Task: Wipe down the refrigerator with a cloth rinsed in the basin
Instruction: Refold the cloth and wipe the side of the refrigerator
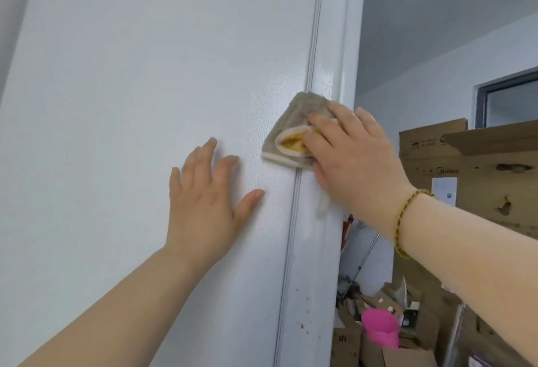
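The white refrigerator [131,104] fills the left and middle of the view, with its side panel facing me and a vertical seam near its right edge. A folded grey cloth [288,122] with a yellow and cream inner side lies flat against the panel by that seam. My right hand [355,159] presses the cloth against the refrigerator with straight fingers; a coloured braided bracelet circles the wrist. My left hand [206,206] rests flat on the panel with spread fingers, lower and to the left of the cloth. Small brown specks dot the strip right of the seam.
Right of the refrigerator stand large cardboard boxes [465,168], one printed with a brand name. Below them lies a pile of smaller boxes and clutter with a pink object [381,328] on it. A dark-framed window [509,98] sits in the far wall.
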### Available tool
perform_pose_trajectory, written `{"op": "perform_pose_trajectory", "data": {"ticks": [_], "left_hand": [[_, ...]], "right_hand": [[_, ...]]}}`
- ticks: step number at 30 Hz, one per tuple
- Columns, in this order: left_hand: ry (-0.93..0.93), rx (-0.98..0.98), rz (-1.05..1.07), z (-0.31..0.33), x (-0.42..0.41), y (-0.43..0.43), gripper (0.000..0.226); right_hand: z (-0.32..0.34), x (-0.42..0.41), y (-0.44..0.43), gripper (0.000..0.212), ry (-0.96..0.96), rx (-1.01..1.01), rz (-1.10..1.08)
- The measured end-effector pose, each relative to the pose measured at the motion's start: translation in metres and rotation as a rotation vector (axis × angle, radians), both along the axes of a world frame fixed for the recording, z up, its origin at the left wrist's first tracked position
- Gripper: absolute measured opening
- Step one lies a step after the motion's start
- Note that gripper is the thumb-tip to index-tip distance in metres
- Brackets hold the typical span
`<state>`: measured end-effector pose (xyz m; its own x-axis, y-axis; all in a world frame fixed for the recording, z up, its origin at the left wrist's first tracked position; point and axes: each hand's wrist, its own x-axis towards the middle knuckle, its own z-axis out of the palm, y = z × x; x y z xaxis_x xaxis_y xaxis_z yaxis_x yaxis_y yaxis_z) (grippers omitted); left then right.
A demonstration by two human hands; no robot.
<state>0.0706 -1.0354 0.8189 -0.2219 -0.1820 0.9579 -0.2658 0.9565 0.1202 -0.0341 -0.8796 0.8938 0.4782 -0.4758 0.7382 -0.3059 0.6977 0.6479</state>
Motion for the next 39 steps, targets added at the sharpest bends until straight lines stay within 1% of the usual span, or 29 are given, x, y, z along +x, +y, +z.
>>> {"op": "perform_pose_trajectory", "data": {"ticks": [1,3,5,7,8,10,11,13,15,17,20,23,24,26,29,31,33,35,36,38,39], "left_hand": [[0.040,0.035,-0.054,0.010,0.000,0.002,0.077],[0.078,0.186,-0.152,0.028,0.002,0.001,0.086],[0.073,0.246,-0.138,0.043,0.001,-0.002,0.084],[0.007,0.263,-0.071,0.050,-0.004,-0.008,0.080],[-0.018,0.254,-0.021,0.051,-0.006,-0.009,0.084],[-0.038,0.223,0.060,0.048,-0.012,-0.011,0.094],[-0.034,0.221,0.075,0.045,-0.014,-0.012,0.095],[-0.029,0.229,0.063,0.043,-0.015,-0.014,0.085],[-0.032,0.237,0.070,0.043,-0.016,-0.015,0.076],[-0.023,0.220,0.083,0.043,-0.016,-0.016,0.080],[-0.039,0.213,0.092,0.042,-0.015,-0.016,0.083],[-0.061,0.204,0.101,0.042,-0.012,-0.016,0.084],[-0.064,0.207,0.096,0.042,-0.012,-0.015,0.083],[-0.062,0.214,0.093,0.042,-0.010,-0.014,0.078],[-0.071,0.215,0.104,0.043,-0.009,-0.014,0.079],[-0.078,0.223,0.100,0.043,-0.008,-0.013,0.081],[-0.086,0.224,0.090,0.042,-0.006,-0.013,0.089],[-0.120,0.239,0.082,0.042,-0.004,-0.013,0.098],[-0.142,0.248,0.081,0.043,-0.003,-0.013,0.100],[-0.190,0.268,0.085,0.042,-0.001,-0.013,0.096],[-0.201,0.272,0.089,0.041,-0.001,-0.013,0.090]], "right_hand": [[0.013,-0.001,-0.003,0.020,0.038,-0.011,0.041],[0.037,-0.002,-0.007,0.020,0.119,-0.024,0.151],[0.070,-0.003,-0.009,0.019,0.168,-0.064,0.251],[0.108,0.004,-0.009,0.024,0.155,-0.145,0.286],[0.127,0.010,-0.008,0.029,0.091,-0.167,0.275],[0.163,0.019,-0.009,0.039,-0.131,-0.201,0.190],[0.181,0.019,-0.010,0.042,-0.225,-0.211,0.151],[0.208,0.021,-0.011,0.049,-0.386,-0.212,0.084],[0.219,0.021,-0.016,0.059,-0.483,-0.198,0.051],[0.216,0.024,-0.019,0.057,-0.494,-0.200,0.010],[0.179,0.029,-0.014,0.044,-0.427,-0.192,-0.015],[0.134,0.023,-0.001,0.035,-0.302,-0.051,-0.089],[0.129,0.024,0.005,0.034,-0.305,-0.013,-0.104],[0.140,0.031,0.010,0.033,-0.379,0.000,-0.088],[0.172,0.038,-0.001,0.034,-0.473,-0.096,-0.043],[0.173,0.036,-0.009,0.037,-0.513,-0.151,0.051],[0.143,0.032,-0.010,0.039,-0.499,-0.158,0.077],[0.094,0.023,-0.006,0.034,-0.316,-0.097,0.094],[0.070,0.019,-0.003,0.031,-0.251,-0.041,0.110],[0.035,0.012,0.003,0.031,-0.234,0.078,0.124],[0.031,0.007,0.005,0.031,-0.235,0.113,0.109]]}}
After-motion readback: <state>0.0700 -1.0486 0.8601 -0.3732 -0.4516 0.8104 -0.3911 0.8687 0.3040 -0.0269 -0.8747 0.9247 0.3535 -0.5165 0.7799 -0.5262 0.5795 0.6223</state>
